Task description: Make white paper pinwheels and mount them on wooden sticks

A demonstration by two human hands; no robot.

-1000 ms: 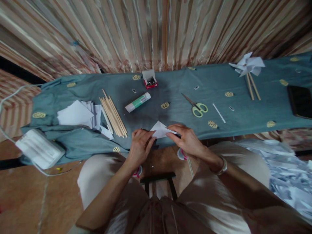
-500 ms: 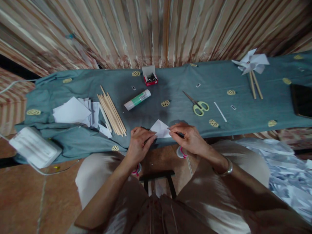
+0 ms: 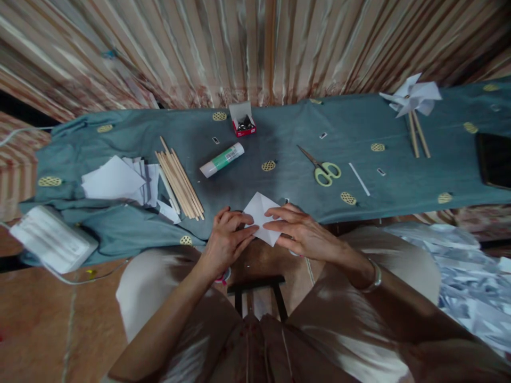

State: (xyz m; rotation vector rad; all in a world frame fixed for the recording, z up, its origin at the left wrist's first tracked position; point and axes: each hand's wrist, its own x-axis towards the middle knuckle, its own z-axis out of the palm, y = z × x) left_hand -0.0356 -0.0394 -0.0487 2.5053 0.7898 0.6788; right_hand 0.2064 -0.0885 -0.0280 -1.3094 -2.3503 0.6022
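Note:
A small white paper square (image 3: 261, 215) lies opened like a diamond at the near edge of the table covered in teal cloth (image 3: 279, 143). My left hand (image 3: 227, 239) pinches its left corner with curled fingers. My right hand (image 3: 299, 231) presses its right side, fingers laid over the paper. Both hands touch the same sheet.
Wooden sticks (image 3: 178, 178) and a pile of white paper (image 3: 120, 183) lie to the left. A glue stick (image 3: 221, 160), a red box of pins (image 3: 243, 122), green-handled scissors (image 3: 323, 169), a paper strip (image 3: 359, 179), a finished pinwheel (image 3: 411, 98) and a dark phone (image 3: 493, 159) are also on the cloth.
The paper was a folded triangle held up between my hands; now it is unfolded into a square and my right hand has slid over it.

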